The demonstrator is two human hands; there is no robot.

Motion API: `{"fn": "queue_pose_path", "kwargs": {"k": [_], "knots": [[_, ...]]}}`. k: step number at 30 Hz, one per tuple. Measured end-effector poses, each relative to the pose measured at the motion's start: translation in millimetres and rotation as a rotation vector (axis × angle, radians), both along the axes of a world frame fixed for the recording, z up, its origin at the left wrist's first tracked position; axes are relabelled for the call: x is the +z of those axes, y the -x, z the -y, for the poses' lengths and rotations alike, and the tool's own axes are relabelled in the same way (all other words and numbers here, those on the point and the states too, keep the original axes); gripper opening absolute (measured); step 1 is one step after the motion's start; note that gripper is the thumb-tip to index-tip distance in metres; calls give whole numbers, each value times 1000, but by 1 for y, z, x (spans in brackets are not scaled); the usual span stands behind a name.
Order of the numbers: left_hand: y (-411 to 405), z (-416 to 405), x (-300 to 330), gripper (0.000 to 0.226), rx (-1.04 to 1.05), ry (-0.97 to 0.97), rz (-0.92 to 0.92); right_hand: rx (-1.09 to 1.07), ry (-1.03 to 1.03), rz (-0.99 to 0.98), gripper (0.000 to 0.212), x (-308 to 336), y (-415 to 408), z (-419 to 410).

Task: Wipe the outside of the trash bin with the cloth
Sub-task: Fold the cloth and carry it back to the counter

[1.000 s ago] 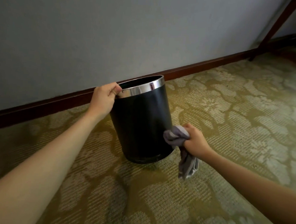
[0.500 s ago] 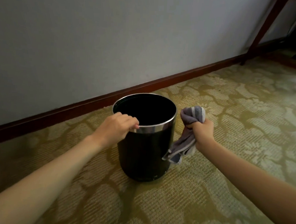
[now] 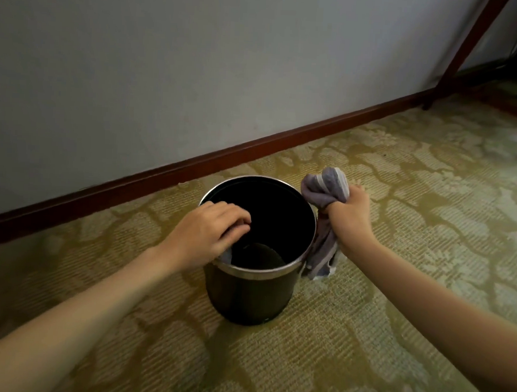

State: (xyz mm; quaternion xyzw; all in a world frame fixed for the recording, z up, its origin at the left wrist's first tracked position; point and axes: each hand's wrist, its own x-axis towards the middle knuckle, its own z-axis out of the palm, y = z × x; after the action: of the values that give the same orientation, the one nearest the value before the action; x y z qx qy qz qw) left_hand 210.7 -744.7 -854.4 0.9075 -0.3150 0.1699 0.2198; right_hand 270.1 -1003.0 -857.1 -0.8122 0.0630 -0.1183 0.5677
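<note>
Carpet point(image 3: 363, 336): trash bin point(image 3: 247, 297) between hands.

We note a glossy black trash bin point(image 3: 247, 297) with polished metal rim point(image 3: 256, 274), soft grey cloth point(image 3: 326, 187), coarse woven carpet point(image 3: 397, 263).

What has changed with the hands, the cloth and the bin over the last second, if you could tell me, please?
The right hand, gripping the grey cloth, rose from low on the side of the trash bin to beside its rim. The left hand shifted from the far side of the rim to the near left, fingers now hooked inside. The view now looks down into the bin. Unchanged: both grips, and the bin upright on the carpet.
</note>
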Motion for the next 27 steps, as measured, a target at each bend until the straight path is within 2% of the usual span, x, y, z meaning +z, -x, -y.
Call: {"fn": "queue_pose_path", "kwargs": {"k": [2, 5, 8, 10, 18, 23, 25, 27], "knots": [[-10, 8, 21, 14, 137, 168, -197, 13, 89, 79, 17, 26, 1, -3], [-14, 19, 58, 15, 277, 382, -448, 70, 126, 80, 20, 78, 1, -5], [-3, 30, 114, 15, 302, 503, -596, 135, -77, 11, 22, 155, 5, -13], [2, 35, 166, 13, 304, 571, -642, 181, -241, -17, 25, 214, 11, -22], [15, -12, 449, 8, 435, 777, -620, 178, -581, -166, 26, 497, 27, -72], [51, -56, 625, 30, 405, 802, -700, 181, -896, -304, 37, 687, 52, -115], [62, -69, 685, 49, 355, 828, -785, 222, -990, -345, 34, 746, 63, -132], [70, -81, 732, 58, 279, 889, -875, 261, -1059, -316, 29, 789, 71, -149]]}}
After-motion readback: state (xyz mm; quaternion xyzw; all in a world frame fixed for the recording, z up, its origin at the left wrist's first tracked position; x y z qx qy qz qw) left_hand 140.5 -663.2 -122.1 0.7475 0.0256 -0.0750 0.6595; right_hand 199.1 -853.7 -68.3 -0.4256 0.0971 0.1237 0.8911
